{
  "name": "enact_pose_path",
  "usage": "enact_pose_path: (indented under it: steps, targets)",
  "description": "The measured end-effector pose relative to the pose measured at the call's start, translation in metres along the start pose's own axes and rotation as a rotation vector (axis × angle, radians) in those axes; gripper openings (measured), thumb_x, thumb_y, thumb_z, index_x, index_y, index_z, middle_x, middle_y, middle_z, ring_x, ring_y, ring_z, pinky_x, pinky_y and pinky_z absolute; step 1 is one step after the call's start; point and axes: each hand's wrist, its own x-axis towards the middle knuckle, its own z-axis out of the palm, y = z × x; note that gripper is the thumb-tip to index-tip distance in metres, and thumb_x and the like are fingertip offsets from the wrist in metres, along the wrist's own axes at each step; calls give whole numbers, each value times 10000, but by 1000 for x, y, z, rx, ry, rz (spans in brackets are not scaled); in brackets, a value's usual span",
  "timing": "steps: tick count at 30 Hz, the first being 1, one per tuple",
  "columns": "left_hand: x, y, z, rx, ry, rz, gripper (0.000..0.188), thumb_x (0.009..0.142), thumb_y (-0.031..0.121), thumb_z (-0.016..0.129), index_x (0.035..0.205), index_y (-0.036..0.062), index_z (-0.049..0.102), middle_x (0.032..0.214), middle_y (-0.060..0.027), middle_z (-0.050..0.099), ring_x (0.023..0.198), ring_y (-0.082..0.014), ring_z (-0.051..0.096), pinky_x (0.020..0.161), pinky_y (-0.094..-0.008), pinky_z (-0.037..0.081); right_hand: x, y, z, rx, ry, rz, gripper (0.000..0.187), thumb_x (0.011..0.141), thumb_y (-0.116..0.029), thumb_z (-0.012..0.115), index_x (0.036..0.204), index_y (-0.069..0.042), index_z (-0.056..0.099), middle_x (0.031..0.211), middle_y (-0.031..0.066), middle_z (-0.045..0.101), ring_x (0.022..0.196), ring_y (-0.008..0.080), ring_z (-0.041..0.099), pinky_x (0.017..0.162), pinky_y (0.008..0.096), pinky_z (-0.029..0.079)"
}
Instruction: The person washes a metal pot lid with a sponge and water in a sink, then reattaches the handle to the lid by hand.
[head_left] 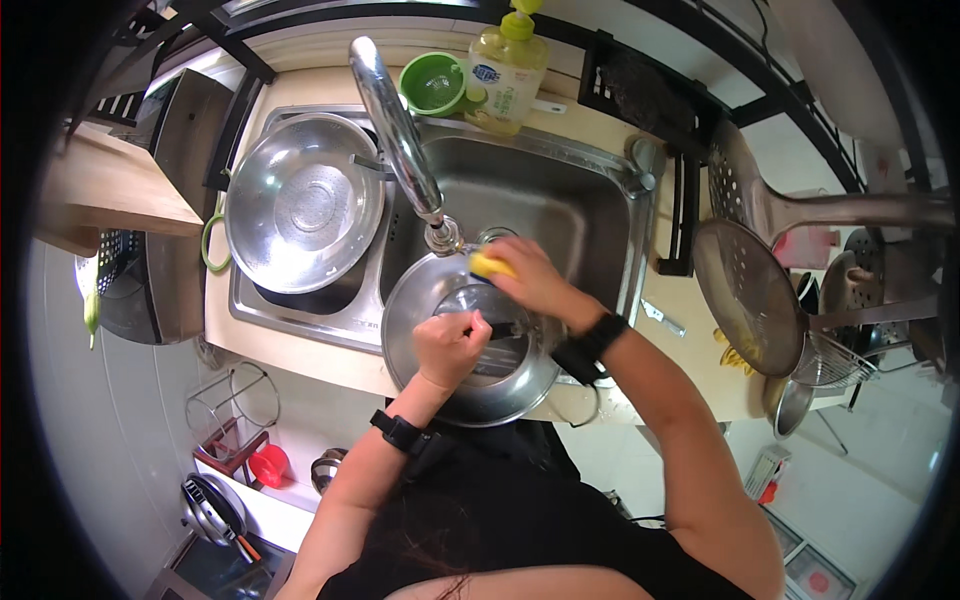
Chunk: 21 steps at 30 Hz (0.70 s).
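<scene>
**Q.** Which parts are obscured?
**A.** The left hand (pixel 450 347) covers part of the wide, round, silver metal vessel (pixel 405 305); glassy and dark shapes inside it are hard to make out. The right hand (pixel 532 278) hides one end of the yellow, block-shaped sponge (pixel 490 265), whose underside appears dark.

**Q.** How are the hands set?
**A.** The right hand grips the sponge. The left is curled closed, thumb raised; whether it grips anything, I cannot tell.

**Q.** Where is the sponge, and how is it aligned?
**A.** It lies over the vessel's far rim, just beside the lower end of the chrome faucet (pixel 400 130). Its visible long axis runs roughly crosswise, dipping slightly toward the right; its free end points left. The round vessel shows no long axis.

**Q.** And the edges?
**A.** The vessel's near rim reaches past the front edge of the cream bench (pixel 285 342), toward the person. Beyond the right hand, room extends across the right basin (pixel 575 200) to its far wall. Leftward, past the faucet, a shallow, round, silver metal pan (pixel 300 210) covers most of the left basin (pixel 320 299).
</scene>
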Motion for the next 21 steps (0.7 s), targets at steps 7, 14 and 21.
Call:
enact_pose_path:
  steps: [7,14,21]
  targets:
    - [4,-1,-6,-44,-106,-7,290,818,170,709,559,90,605,524,-129,548,449,-315,560,452,-413,434,-16,-38,-8,-62,-31,34,300,830,-189,687,1125,-143,652,1243,113,607,1153,331,552,1040,439,429]
    - [10,2,6,-84,-104,8,302,814,154,705,541,92,590,515,-119,547,439,-302,551,442,-406,426,-11,69,-37,247,-124,627,459,917,-342,703,1269,-66,599,1247,140,643,1189,326,601,1029,412,461]
    - [50,40,31,-90,1,330,293,780,106,732,562,107,537,512,-76,487,459,-260,506,483,-370,409,17,45,-114,217,155,461,515,867,-295,795,1256,-55,557,1189,82,630,1110,185,582,980,320,449]
